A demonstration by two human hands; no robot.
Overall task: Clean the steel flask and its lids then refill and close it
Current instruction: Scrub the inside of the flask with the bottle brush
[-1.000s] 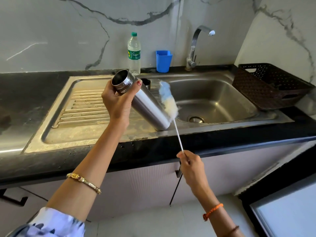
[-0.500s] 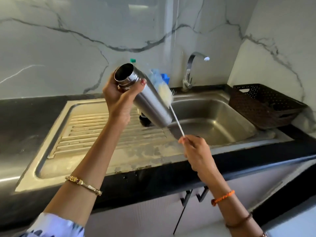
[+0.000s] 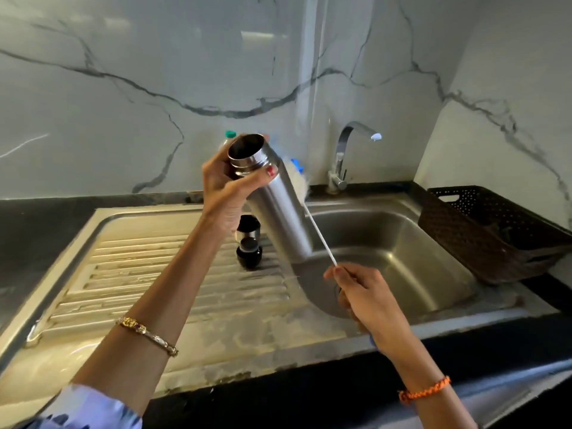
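My left hand point(image 3: 227, 193) grips the open steel flask point(image 3: 278, 205) near its threaded neck and holds it tilted above the sink, mouth up and towards me, base down to the right. My right hand point(image 3: 362, 292) pinches the thin white handle of a bottle brush point(image 3: 318, 233). The brush's white and blue head point(image 3: 298, 179) rests against the far side of the flask's body, partly hidden by it. Two lids stand on the drainboard below the flask: a steel-and-black cap point(image 3: 249, 229) and a black stopper point(image 3: 249, 253).
The steel sink basin point(image 3: 402, 243) lies to the right of the ribbed drainboard point(image 3: 148, 274), with the tap point(image 3: 343, 156) behind it. A dark woven basket point(image 3: 489, 233) sits at the right. A plastic water bottle point(image 3: 229, 136) peeks out behind the flask. A black counter edge point(image 3: 309, 394) runs along the front.
Both hands have risen with the flask and brush. The brush head has slid from the flask's base up along its side to near the neck. The camera tilted upward.
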